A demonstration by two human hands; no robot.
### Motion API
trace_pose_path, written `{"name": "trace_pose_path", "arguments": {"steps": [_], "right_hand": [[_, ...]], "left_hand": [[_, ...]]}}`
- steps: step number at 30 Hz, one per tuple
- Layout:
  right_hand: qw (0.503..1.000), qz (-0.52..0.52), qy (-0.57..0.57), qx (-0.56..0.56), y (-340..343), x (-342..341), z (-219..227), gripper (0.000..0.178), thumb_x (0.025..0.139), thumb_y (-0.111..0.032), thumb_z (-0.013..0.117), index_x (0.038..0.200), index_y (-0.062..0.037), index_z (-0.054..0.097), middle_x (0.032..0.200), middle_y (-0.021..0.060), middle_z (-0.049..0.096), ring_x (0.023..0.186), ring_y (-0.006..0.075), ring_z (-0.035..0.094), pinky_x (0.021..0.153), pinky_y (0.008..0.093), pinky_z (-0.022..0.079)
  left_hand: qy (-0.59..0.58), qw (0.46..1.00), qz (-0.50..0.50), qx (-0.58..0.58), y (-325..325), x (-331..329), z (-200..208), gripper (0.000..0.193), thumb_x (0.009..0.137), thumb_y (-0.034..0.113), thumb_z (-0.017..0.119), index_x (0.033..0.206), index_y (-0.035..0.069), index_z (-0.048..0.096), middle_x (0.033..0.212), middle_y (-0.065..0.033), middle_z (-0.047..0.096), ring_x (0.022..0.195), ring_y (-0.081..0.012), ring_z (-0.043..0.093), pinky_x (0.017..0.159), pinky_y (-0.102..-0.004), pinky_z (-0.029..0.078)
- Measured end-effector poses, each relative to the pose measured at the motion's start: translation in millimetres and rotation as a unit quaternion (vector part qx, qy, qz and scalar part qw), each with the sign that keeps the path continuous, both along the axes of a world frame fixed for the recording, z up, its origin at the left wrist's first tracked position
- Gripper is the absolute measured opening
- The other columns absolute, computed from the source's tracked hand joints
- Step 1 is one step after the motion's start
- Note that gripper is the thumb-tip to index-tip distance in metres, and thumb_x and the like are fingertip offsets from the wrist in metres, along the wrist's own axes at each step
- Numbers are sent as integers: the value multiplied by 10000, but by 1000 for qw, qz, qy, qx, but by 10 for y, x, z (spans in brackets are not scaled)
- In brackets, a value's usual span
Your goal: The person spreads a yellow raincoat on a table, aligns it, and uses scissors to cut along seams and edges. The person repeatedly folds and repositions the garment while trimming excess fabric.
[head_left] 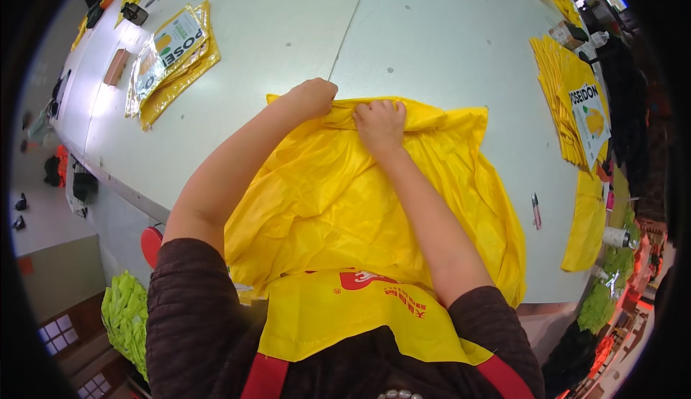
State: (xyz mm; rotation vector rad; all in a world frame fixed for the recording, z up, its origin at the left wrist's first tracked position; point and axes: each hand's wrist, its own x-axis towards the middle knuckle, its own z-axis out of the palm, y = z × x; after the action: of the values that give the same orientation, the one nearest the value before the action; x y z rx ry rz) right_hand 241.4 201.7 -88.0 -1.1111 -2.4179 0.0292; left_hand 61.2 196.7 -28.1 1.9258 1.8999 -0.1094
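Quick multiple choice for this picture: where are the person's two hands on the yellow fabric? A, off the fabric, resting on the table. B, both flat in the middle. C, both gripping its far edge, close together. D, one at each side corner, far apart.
C: the left hand and right hand both pinch the bunched far edge of the yellow fabric, close together.
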Motion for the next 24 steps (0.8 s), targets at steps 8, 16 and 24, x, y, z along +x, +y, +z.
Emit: {"name": "trace_pose_path", "arguments": {"steps": [8, 16, 24], "right_hand": [[987, 13, -68, -147, -139, -251, 296, 373, 761, -391, 604, 726, -24, 663, 823, 137, 583, 890, 284, 493, 792, 369, 429], [954, -49, -137, -261, 47, -478, 436, 444, 742, -501, 617, 866, -80, 687, 946, 98, 617, 974, 269, 507, 751, 325, 477], [909, -46, -219, -351, 209, -593, 471, 416, 735, -463, 615, 910, -89, 666, 971, 70, 632, 959, 272, 545, 800, 347, 467]], "left_hand": [[-106, 992, 56, -47, -10, -88, 42, 211, 693, 14, 542, 895, 4, 604, 801, -120, 631, 700, -230, 617, 608, -323, 494], [2, 997, 1, -82, 162, -62, 94, 157, 698, 41, 602, 851, 5, 618, 815, -137, 643, 733, -243, 622, 626, -332, 496], [-93, 992, 85, 20, 76, -19, 89, 148, 690, 107, 598, 806, 21, 631, 827, -146, 639, 769, -294, 610, 668, -367, 490]]}}
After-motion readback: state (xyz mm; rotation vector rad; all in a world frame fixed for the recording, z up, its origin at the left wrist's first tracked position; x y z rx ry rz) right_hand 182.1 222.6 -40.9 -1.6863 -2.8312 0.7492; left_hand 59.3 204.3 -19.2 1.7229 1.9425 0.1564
